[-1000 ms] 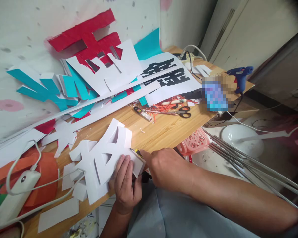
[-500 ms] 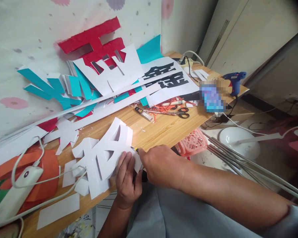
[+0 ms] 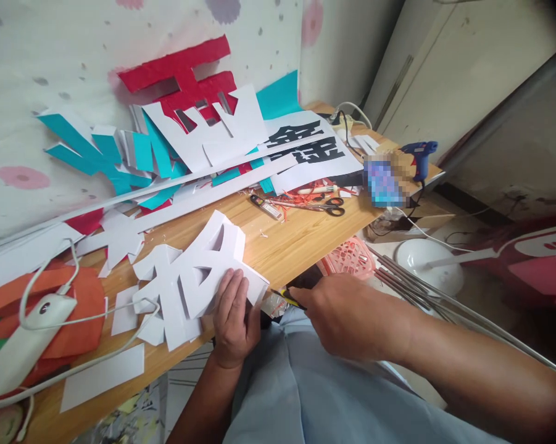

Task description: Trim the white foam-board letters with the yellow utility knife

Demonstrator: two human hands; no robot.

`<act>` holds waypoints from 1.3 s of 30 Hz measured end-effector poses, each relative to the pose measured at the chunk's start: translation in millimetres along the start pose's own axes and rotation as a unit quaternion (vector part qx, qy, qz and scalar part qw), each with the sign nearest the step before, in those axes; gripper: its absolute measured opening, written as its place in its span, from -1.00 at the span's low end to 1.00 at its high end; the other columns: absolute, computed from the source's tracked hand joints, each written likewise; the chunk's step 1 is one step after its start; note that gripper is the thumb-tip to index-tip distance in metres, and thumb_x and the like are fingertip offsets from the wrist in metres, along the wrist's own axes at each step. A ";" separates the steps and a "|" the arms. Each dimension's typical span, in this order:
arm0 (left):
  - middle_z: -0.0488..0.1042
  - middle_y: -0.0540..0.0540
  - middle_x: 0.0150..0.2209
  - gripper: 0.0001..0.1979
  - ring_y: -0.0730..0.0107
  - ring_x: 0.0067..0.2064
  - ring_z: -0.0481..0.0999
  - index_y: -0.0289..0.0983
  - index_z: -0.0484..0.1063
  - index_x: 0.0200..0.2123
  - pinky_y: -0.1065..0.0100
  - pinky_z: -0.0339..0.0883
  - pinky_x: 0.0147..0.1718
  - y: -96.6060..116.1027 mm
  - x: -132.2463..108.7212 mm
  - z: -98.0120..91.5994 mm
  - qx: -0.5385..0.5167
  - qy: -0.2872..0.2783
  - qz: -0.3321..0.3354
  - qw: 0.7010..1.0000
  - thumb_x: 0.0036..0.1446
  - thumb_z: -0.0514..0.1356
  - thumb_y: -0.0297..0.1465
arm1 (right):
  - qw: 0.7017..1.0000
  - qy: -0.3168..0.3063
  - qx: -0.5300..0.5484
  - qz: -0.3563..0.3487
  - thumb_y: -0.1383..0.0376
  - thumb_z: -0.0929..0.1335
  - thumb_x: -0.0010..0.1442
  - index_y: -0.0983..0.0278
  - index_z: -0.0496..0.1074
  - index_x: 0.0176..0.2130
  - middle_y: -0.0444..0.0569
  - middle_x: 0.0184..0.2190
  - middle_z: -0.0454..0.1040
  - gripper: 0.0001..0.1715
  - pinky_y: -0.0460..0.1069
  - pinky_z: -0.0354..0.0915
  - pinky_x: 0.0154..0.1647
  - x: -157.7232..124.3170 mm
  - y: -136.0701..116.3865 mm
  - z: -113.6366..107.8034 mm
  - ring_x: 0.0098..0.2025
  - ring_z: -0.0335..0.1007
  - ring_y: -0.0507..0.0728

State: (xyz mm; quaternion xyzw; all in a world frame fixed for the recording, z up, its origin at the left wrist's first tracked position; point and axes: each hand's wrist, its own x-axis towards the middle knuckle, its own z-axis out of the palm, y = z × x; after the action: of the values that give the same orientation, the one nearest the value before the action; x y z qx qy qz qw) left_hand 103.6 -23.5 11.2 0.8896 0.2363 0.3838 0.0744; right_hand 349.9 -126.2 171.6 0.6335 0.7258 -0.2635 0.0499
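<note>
A white three-dimensional cut-out character [image 3: 185, 296], made of card or foam board, lies at the front edge of the wooden table [image 3: 305, 231]. My left hand [image 3: 234, 317] grips its right-hand corner, fingers flat on top and the thumb at the near side. Just past the table edge, my right hand [image 3: 352, 317] is closed around a yellow and black utility knife [image 3: 290, 298]. The knife's tip points left, close to the cut-out's corner but apart from it.
Scissors [image 3: 331, 206] and a small blade case [image 3: 266, 207] lie behind, among orange scraps. A blue glue gun [image 3: 420, 157] stands at the far right corner. Red and teal cut-out characters lean on the wall. A white power strip [image 3: 41, 330] and its cables lie at left.
My right hand has drawn the knife away from the cut-out's edge, to the right. My left hand stays on the cut-out. The view has shifted slightly.
</note>
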 end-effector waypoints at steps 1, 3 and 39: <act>0.44 -0.44 0.40 -0.28 -0.31 0.49 0.37 -0.28 0.25 0.54 -0.34 0.39 0.39 0.4 0.5 0.0 -0.002 0.000 -0.001 1.000 0.37 0.31 -0.52 | 1.000 0.014 0.015 0.010 0.40 0.40 0.34 0.31 0.62 0.11 0.13 -0.32 0.70 -0.63 -0.01 0.30 -0.32 -6.9 4.0 1.7 -0.33 0.67 0.27; 0.43 -0.44 0.41 -0.25 -0.33 0.50 0.36 -0.27 0.24 0.54 -0.35 0.38 0.40 1.8 1.5 0.0 -0.003 0.000 -0.002 1.000 0.35 0.37 -0.48 | 0.996 0.067 0.055 0.036 0.35 0.39 0.41 0.24 0.60 0.21 0.07 -0.29 0.73 -0.58 -0.04 0.29 -0.29 -14.8 14.1 6.7 -0.30 0.68 0.22; 0.61 -0.26 0.25 -0.34 -0.13 0.24 0.60 -0.16 0.48 0.36 -0.11 0.44 0.26 -39.3 140.9 -134.9 0.065 0.045 -0.098 0.992 0.26 0.47 -0.13 | 0.850 0.372 0.372 0.006 0.17 0.28 0.51 0.19 0.32 0.24 -0.02 -0.16 0.61 -0.63 0.07 0.39 -0.14 55.3 57.7 78.4 -0.18 0.56 0.24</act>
State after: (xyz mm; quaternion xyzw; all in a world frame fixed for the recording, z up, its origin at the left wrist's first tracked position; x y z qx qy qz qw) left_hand 76.1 71.7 183.8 0.8470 0.3495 0.3984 0.0431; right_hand 373.3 -108.5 63.5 0.6593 0.5340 -0.2583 -0.4620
